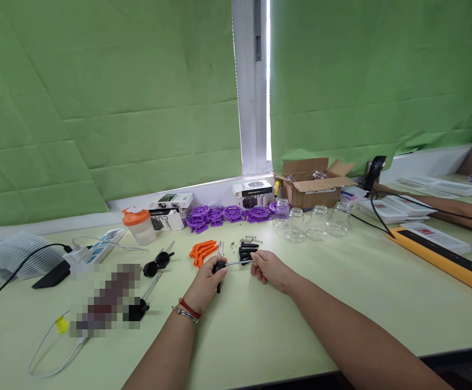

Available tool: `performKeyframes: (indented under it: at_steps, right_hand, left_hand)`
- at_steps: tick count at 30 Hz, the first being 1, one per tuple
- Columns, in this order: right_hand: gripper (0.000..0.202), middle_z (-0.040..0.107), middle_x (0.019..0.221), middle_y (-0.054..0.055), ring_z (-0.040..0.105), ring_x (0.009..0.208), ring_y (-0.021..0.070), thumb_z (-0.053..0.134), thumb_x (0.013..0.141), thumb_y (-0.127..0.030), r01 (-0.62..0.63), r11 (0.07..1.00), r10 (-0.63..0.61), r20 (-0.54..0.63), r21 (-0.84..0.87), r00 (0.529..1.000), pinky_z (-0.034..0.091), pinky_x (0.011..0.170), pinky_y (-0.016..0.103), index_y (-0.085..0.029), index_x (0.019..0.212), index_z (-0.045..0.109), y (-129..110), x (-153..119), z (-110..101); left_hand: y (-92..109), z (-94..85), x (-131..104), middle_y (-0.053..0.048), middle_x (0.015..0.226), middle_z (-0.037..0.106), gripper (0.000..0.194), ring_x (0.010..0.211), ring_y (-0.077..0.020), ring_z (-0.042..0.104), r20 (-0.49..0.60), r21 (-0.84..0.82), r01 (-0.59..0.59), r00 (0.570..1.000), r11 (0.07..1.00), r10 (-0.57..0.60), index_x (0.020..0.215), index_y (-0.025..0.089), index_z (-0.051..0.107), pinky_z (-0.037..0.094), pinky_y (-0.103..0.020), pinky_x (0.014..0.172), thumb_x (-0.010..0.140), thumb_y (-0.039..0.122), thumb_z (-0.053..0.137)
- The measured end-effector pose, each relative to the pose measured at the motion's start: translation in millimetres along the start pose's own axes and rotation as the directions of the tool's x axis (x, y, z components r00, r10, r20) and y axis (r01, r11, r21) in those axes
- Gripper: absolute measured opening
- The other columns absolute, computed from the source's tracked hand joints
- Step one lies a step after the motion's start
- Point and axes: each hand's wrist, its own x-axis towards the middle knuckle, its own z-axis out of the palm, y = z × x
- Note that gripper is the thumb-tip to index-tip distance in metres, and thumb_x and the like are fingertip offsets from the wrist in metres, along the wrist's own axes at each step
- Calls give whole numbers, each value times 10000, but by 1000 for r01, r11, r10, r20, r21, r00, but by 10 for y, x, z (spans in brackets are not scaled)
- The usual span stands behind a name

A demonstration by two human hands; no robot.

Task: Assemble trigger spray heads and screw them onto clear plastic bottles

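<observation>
My left hand (208,279) is closed around a black round piece with a thin metal rod (238,263) pointing right; a short black stub hangs below the fingers. At the rod's far end, the fingertips of my right hand (270,268) are pinched together, and what small part they may grip is hidden. Just beyond the hands lie several black handle-like pieces (247,250), small springs (251,239), metal pins (220,248) and orange angled levers (202,251). To the left rest similar black pieces with metal rods (157,264), and another such piece (137,309) sits nearer me.
Purple plastic rings (232,213), printed boxes (166,219) and an open carton (315,187) line the back. Clear glass jars (317,222) stand right of centre, an orange-lidded cup (140,225) left. Another person's arm (443,208) reaches in beyond a yellow-and-black bar (443,260).
</observation>
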Motion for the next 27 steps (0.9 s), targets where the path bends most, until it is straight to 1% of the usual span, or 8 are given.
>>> performKeyframes:
  at_steps: [9, 16, 20, 27]
  right_hand:
    - [306, 583, 621, 2, 419, 391, 57, 366, 907, -380, 17, 1000, -17, 9, 9, 1000, 333, 347, 187, -180, 692, 449, 62, 35, -10]
    - [302, 578, 614, -3, 413, 387, 56, 364, 908, -379, 9, 1000, -9, 5, -2, 1000, 334, 347, 184, -182, 691, 439, 48, 26, -12]
    - [306, 576, 609, -3, 413, 386, 57, 360, 911, -379, 10, 1000, -10, 4, -2, 1000, 327, 342, 184, -181, 694, 445, 62, 41, -10]
    - [311, 582, 606, 0, 419, 382, 53, 388, 903, -394, 10, 1000, -10, -3, 12, 1000, 325, 343, 180, -176, 691, 453, 31, 33, -7]
  left_hand:
    - [17, 11, -8, 2, 797, 499, 285, 648, -115, 480, 0, -3, 15, 1000, 1000, -15, 993, 199, 535, 399, -227, 581, 748, 343, 562]
    - [-10, 7, -2, 15, 761, 494, 288, 638, -115, 468, -1, -19, 6, 1000, 1000, -6, 986, 210, 539, 385, -227, 575, 739, 354, 573]
    - [-30, 4, 8, 13, 777, 488, 287, 642, -110, 467, 5, -28, 8, 1000, 1000, -7, 992, 207, 536, 385, -225, 579, 743, 345, 574]
    - [-6, 3, 2, 15, 764, 482, 288, 640, -113, 468, 10, -9, -2, 1000, 1000, 2, 996, 203, 536, 387, -228, 579, 750, 348, 562]
